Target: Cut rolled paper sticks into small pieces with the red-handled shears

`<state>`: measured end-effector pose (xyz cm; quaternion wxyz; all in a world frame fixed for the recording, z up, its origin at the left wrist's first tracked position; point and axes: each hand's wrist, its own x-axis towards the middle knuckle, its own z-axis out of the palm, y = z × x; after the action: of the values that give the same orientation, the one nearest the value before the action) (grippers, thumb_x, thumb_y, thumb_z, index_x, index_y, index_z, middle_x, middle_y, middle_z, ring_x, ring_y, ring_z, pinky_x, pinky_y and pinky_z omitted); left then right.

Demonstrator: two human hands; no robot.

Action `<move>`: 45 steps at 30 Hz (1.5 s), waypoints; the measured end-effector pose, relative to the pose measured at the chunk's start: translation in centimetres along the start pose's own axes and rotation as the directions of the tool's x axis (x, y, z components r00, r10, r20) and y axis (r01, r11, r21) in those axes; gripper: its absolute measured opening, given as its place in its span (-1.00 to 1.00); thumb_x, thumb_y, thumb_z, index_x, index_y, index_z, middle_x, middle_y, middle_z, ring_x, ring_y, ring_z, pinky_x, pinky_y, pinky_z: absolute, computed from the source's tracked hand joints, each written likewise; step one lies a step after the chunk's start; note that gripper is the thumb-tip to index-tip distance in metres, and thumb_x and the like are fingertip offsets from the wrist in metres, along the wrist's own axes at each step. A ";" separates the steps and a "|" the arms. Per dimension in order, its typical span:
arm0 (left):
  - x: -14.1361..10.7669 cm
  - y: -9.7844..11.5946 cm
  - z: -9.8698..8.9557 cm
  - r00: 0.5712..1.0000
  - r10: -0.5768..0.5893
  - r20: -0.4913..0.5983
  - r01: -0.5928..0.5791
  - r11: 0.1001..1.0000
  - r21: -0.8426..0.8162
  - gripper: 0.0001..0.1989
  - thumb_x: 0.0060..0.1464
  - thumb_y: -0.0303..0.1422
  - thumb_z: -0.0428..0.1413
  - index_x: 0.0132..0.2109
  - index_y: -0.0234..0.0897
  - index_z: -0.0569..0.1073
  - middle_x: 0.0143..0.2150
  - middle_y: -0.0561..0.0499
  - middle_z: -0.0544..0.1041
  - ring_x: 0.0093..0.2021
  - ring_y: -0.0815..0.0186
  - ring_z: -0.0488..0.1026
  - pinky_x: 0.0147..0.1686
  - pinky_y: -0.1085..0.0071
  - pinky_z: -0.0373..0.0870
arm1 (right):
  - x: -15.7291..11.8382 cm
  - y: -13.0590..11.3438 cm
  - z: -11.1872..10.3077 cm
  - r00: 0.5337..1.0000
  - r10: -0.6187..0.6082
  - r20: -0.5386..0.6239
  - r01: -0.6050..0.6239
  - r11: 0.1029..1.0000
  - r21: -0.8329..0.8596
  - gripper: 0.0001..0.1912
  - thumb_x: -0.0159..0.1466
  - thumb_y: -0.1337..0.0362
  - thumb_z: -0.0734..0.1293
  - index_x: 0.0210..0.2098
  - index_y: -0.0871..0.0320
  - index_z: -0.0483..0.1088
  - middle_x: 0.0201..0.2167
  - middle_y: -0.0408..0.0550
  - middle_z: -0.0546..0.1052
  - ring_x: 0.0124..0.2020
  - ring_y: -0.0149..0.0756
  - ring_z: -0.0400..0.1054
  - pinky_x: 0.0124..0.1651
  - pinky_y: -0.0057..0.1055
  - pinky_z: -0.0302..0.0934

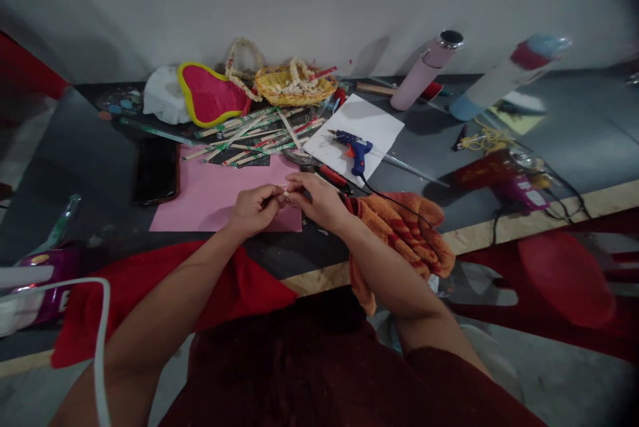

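Note:
My left hand [255,209] and my right hand [318,199] meet over the right part of a pink sheet [214,197]. Between their fingertips is a small whitish piece [286,194], too small to make out; the fingers of both hands are closed on it. Pliers with red handles [333,176] lie just beyond my right hand. Behind the hands, several thin wooden sticks [249,133] with green and red marks are piled. A blue glue gun [357,149] rests on a white sheet [384,124] to the right.
A phone [157,171] lies left of the pink sheet. Toward the wall are a yellow basket [272,96], a red heart shape with yellow edge [212,98] and a pink flask [424,74]. An orange cloth [407,231] and red cloth [200,287] hang over the front edge.

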<state>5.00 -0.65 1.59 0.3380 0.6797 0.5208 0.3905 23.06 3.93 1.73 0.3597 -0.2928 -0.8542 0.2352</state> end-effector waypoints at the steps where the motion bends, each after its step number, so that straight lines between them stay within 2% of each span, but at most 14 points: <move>1: 0.0 -0.1 0.0 1.000 -0.003 0.007 0.003 1.000 -0.010 -0.82 0.12 -0.33 0.03 -0.28 -0.32 0.49 -0.52 0.07 0.50 -0.54 0.45 0.41 -0.52 0.58 0.30 | 0.0 0.0 -0.1 1.000 0.003 0.008 -0.003 1.000 0.007 -0.81 0.30 0.29 0.26 -0.09 0.14 0.36 -0.25 -0.03 0.53 -0.17 -0.30 0.40 -0.06 -0.33 0.27; 3: -0.1 -0.3 0.0 1.000 -0.009 0.001 0.009 1.000 -0.017 -0.80 0.12 -0.31 0.03 -0.25 -0.31 0.49 -0.50 0.07 0.51 -0.53 0.45 0.42 -0.51 0.58 0.31 | 0.1 -0.1 -0.2 1.000 0.011 0.025 -0.012 1.000 0.026 -0.86 0.30 0.25 0.27 -0.20 0.14 0.40 -0.26 -0.03 0.54 -0.18 -0.31 0.40 -0.09 -0.36 0.26; 6: -0.2 -0.5 0.0 1.000 -0.010 0.000 0.010 1.000 -0.007 -0.78 0.13 -0.29 0.03 -0.20 -0.31 0.50 -0.49 0.07 0.52 -0.56 0.46 0.41 -0.53 0.58 0.30 | 0.1 -0.3 -0.4 0.996 0.060 0.067 -0.064 0.996 0.062 -0.85 0.31 0.23 0.25 -0.24 0.14 0.42 -0.30 -0.05 0.54 -0.24 -0.35 0.40 -0.14 -0.40 0.25; 11: -0.3 -0.8 0.1 0.997 0.077 0.020 -0.079 0.988 0.130 -0.80 0.14 -0.32 0.01 -0.25 -0.28 0.51 -0.48 0.08 0.53 -0.50 0.44 0.44 -0.47 0.57 0.31 | 0.2 -0.7 -0.4 0.986 0.133 0.103 -0.143 0.985 0.094 -0.84 0.29 0.23 0.24 -0.30 0.17 0.41 -0.40 -0.10 0.49 -0.39 -0.40 0.33 -0.29 -0.46 0.18; 13: -0.3 -0.8 0.3 0.995 0.097 -0.015 -0.093 0.984 0.150 -0.79 0.14 -0.29 0.03 -0.19 -0.26 0.52 -0.39 0.05 0.58 -0.43 0.42 0.48 -0.41 0.55 0.34 | 0.2 -0.8 -0.4 0.980 0.180 0.086 -0.191 0.970 0.150 -0.82 0.29 0.22 0.23 -0.33 0.18 0.39 -0.45 -0.13 0.46 -0.43 -0.42 0.30 -0.34 -0.47 0.15; 16: -0.4 -0.8 0.5 0.993 0.067 -0.096 -0.053 0.988 0.145 -0.73 0.10 -0.24 0.09 -0.10 -0.25 0.51 -0.27 0.00 0.61 -0.35 0.37 0.51 -0.37 0.53 0.38 | 0.4 -0.9 -0.4 0.959 0.278 0.060 -0.284 0.923 0.261 -0.80 0.28 0.20 0.23 -0.38 0.18 0.37 -0.49 -0.16 0.43 -0.46 -0.43 0.27 -0.37 -0.48 0.13; 19: -0.4 -0.9 0.6 0.990 0.051 -0.133 -0.033 0.990 0.136 -0.71 0.08 -0.22 0.11 -0.10 -0.26 0.52 -0.27 -0.01 0.61 -0.36 0.36 0.52 -0.38 0.51 0.39 | 0.5 -1.0 -0.4 0.939 0.334 0.080 -0.340 0.876 0.341 -0.80 0.27 0.19 0.23 -0.39 0.18 0.36 -0.52 -0.18 0.41 -0.49 -0.44 0.24 -0.41 -0.48 0.11; 25: -0.5 -0.6 0.5 0.989 0.063 -0.130 -0.049 0.993 0.109 -0.73 0.09 -0.25 0.09 -0.11 -0.27 0.53 -0.29 -0.01 0.61 -0.45 0.41 0.46 -0.46 0.54 0.34 | 0.4 -1.0 -0.2 0.935 0.343 0.093 -0.353 0.869 0.347 -0.79 0.26 0.18 0.24 -0.40 0.18 0.34 -0.50 -0.18 0.38 -0.47 -0.45 0.22 -0.40 -0.48 0.11; 35: -0.2 -0.8 0.5 0.989 0.086 -0.122 -0.065 0.984 0.166 -0.76 0.10 -0.28 0.07 -0.15 -0.26 0.55 -0.29 0.02 0.62 -0.38 0.40 0.50 -0.36 0.54 0.36 | 0.3 -1.0 0.0 0.941 0.319 0.113 -0.339 0.881 0.331 -0.78 0.28 0.16 0.23 -0.39 0.16 0.32 -0.48 -0.16 0.40 -0.45 -0.42 0.26 -0.37 -0.46 0.15; 45: -0.3 -0.5 0.5 0.993 0.044 -0.113 -0.026 0.987 0.156 -0.77 0.11 -0.29 0.06 -0.16 -0.25 0.56 -0.36 0.03 0.60 -0.43 0.42 0.46 -0.41 0.56 0.33 | 0.3 -0.7 0.0 0.946 0.295 0.134 -0.322 0.895 0.307 -0.77 0.30 0.14 0.21 -0.36 0.16 0.33 -0.46 -0.15 0.41 -0.44 -0.43 0.27 -0.36 -0.46 0.17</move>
<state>5.15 -0.86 0.90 0.2463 0.6891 0.5562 0.3939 22.69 3.57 2.32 0.3250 -0.3511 -0.7605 0.4390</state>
